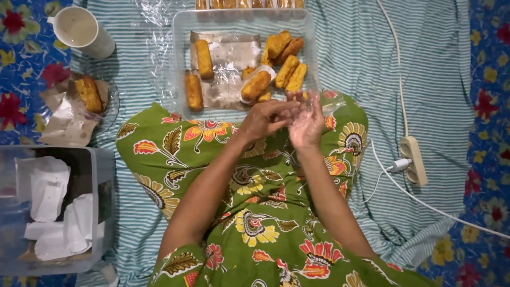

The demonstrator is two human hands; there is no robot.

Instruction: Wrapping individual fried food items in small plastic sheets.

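My left hand (pixel 264 118) and my right hand (pixel 307 126) meet over my lap, just in front of a clear plastic tray (pixel 179 58). Between their fingertips they pinch a thin clear plastic wrapper (pixel 317 99). The right hand's fingers point up toward the tray and the left hand's fingers reach across to them. Several golden fried rolls (pixel 287 70) lie in the tray on greasy paper, and one roll (pixel 256 86) sits in a white wrapper.
A white cup (pixel 79 29) stands at the far left. Below it is a glass plate with a fried roll (pixel 88 93) on brown paper. A clear box (pixel 103 175) of white papers sits at the lower left. A power strip (pixel 414 159) and cables lie on the right.
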